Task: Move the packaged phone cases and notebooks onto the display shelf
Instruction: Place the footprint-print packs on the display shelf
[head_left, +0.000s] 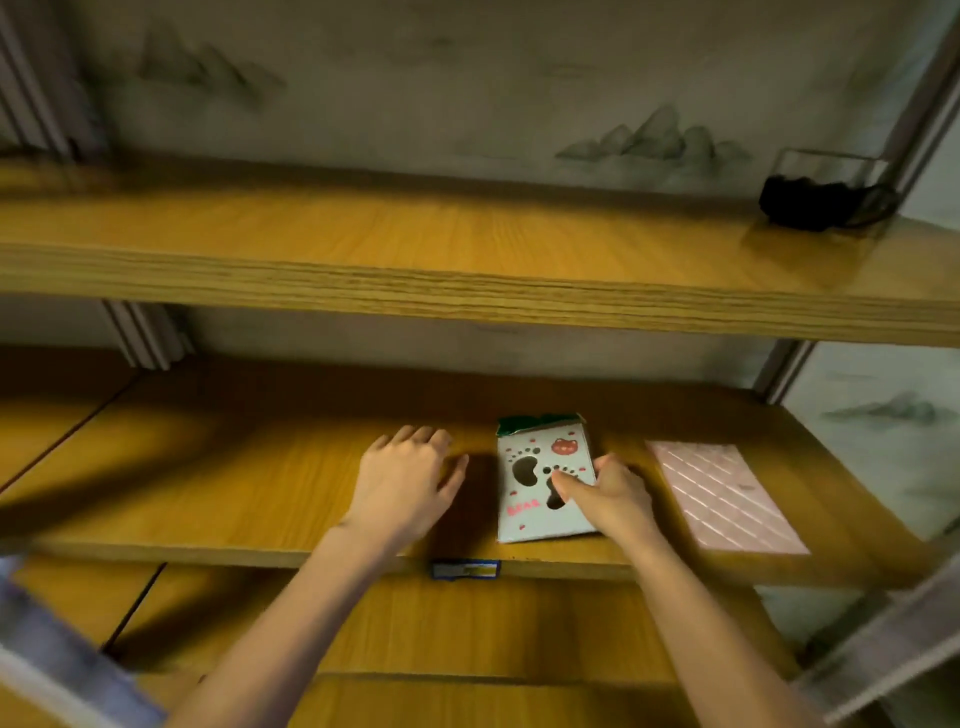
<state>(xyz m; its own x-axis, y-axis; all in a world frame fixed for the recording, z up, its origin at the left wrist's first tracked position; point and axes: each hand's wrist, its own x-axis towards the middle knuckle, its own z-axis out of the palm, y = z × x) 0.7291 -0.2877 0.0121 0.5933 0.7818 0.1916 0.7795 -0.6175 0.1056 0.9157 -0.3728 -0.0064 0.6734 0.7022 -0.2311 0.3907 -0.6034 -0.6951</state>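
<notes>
A white packaged phone case (524, 499) with paw-print cutouts, a red bear and a green top lies flat on the middle wooden shelf (234, 467). My right hand (608, 496) grips its right edge, thumb pressed on the front. My left hand (410, 478) rests flat on the shelf just left of the package, fingers apart, holding nothing. A pink quilted notebook (727, 499) lies flat on the same shelf, to the right of the package and apart from it.
An upper wooden shelf (415, 249) overhangs the middle one; a clear box with something black inside (821, 192) stands at its right end. A blue and yellow label (465, 569) sits on the shelf's front edge. Metal uprights (784, 374) frame the right side.
</notes>
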